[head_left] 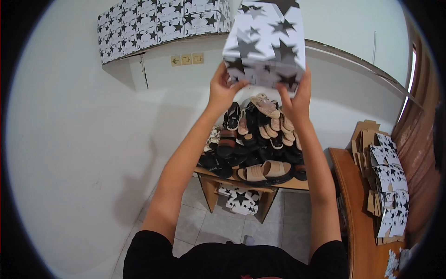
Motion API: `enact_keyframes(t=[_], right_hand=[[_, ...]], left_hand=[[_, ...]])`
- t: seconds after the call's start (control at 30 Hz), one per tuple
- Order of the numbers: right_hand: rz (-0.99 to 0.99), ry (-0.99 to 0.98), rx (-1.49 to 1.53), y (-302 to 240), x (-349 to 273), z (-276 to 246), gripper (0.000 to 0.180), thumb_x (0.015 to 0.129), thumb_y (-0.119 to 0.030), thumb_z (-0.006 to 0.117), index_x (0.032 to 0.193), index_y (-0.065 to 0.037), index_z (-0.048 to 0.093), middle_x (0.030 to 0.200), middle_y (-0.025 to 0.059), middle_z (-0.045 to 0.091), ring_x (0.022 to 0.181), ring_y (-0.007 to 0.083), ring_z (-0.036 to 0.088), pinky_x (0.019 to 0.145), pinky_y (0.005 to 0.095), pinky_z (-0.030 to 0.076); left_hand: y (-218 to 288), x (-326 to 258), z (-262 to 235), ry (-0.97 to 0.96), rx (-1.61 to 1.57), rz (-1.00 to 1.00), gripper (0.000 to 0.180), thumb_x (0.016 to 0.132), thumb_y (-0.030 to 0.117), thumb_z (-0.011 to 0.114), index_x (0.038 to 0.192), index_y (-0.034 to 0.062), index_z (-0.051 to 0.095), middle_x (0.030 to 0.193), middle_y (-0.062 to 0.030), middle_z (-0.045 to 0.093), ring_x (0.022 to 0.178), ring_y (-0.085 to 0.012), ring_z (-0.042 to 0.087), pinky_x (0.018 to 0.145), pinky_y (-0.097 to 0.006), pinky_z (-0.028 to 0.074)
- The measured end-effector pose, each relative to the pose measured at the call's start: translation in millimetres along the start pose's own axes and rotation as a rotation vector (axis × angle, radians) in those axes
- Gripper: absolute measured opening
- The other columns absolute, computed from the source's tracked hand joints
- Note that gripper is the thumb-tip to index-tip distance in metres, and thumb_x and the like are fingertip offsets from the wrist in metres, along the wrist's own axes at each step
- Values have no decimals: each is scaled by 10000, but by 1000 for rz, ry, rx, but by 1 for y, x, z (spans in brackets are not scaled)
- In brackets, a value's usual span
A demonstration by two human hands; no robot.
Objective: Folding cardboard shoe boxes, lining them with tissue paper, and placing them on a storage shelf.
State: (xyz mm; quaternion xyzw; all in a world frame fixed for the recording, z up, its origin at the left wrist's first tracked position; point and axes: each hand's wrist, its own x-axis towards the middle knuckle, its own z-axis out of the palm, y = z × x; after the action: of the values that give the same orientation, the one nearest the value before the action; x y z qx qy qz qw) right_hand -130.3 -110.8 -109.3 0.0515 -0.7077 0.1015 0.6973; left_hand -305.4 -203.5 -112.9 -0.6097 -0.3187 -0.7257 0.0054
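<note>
I have the box (pixel 265 44) lifted overhead between both hands. My left hand (pixel 223 88) grips its lower left edge, fingers (pixel 234 83) curled and pressed on the underside; my right hand (pixel 297 95) pinches the lower right corner, fingers spread up the side. As I judge it, I'm mid-lift, carrying the box toward the shelf (pixel 153 44) where matching boxes (pixel 162 23) sit, up and left of my fingers. The next move calls for level hands and a clear slot. Below my fingers, sandals (pixel 255 139) are heaped on the tabletop (pixel 292 185); flat cartons (pixel 388 186) stack far right
</note>
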Motion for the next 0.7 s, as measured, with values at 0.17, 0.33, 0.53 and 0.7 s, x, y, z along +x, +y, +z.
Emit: enact_keyframes(t=[0.17, 0.33, 0.53, 0.7], right_hand=[[-184, -54, -105, 66, 76, 24, 634, 839, -216, 582, 1305, 96, 289, 1226, 267, 432, 1126, 373, 444, 944, 393, 361], [-75, -131, -112, 124, 136, 52, 625, 870, -307, 526, 1286, 112, 320, 1172, 284, 482, 1084, 384, 481, 924, 388, 378], [20, -320, -173, 172, 177, 83, 623, 886, -320, 474, 1267, 143, 305, 1104, 328, 513, 1067, 414, 500, 893, 410, 403], [98, -409, -218, 192, 186, 100, 593, 875, -302, 488, 1224, 145, 315, 1051, 323, 543, 1007, 426, 535, 857, 427, 430]], left_hand=[[-29, 76, -8, 73, 40, 121, 620, 823, 52, 622, 1341, -7, 286, 1186, -125, 496, 1017, -164, 518, 878, -291, 453], [-59, 132, -17, 85, 50, 35, 573, 905, 153, 532, 1380, 23, 239, 1168, -122, 516, 982, -151, 545, 872, -301, 461], [-86, 176, -29, 214, 180, -11, 551, 888, 192, 567, 1370, 108, 314, 1025, -118, 595, 878, -165, 603, 804, -285, 484], [-104, 197, -40, 374, 419, 34, 457, 815, 195, 656, 1228, 89, 492, 933, -83, 613, 727, -133, 580, 632, -260, 475]])
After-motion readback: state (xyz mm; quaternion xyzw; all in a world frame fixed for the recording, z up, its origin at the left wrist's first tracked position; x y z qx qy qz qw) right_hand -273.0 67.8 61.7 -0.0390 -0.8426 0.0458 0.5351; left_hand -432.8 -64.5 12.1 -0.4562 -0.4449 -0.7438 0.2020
